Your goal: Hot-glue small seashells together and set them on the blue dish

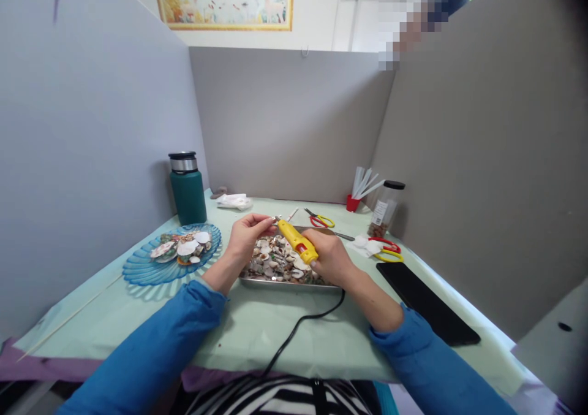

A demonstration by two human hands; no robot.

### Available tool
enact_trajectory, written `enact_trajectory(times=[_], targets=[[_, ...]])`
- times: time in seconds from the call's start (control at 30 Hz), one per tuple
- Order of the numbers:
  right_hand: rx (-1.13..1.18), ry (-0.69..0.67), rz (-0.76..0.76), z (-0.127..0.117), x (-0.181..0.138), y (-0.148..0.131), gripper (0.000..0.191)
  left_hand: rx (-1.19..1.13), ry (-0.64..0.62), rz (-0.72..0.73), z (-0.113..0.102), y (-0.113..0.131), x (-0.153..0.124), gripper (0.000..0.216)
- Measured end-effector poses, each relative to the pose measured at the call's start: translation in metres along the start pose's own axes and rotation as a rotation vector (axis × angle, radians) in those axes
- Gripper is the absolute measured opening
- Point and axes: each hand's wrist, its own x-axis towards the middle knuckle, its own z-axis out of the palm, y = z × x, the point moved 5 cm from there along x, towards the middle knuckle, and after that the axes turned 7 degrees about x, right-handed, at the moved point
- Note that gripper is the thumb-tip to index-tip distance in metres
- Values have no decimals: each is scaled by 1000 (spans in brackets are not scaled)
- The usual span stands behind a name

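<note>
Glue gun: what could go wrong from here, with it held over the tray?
The front end of the glue gun is close to the left hand; if hot, it could burn the fingers.
The cord runs to the near edge of the table, so a snag might tug the gun in the right hand.
Glue might drip onto the shells in the tray.

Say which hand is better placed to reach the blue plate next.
Probably the left hand: it is nearer the blue plate, though it seems to pinch something small. The right hand is farther off and grips the yellow glue gun.
</note>
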Motion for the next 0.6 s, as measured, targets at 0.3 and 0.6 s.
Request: enact_trajectory(times=[0.3,0.6], targets=[[20,-20,-19,-1,1,-2,26,6,-15,-21,2,0,-1,28],[11,-35,19,-1,1,1,22,-5,-3,-51,0,-3,2,28]])
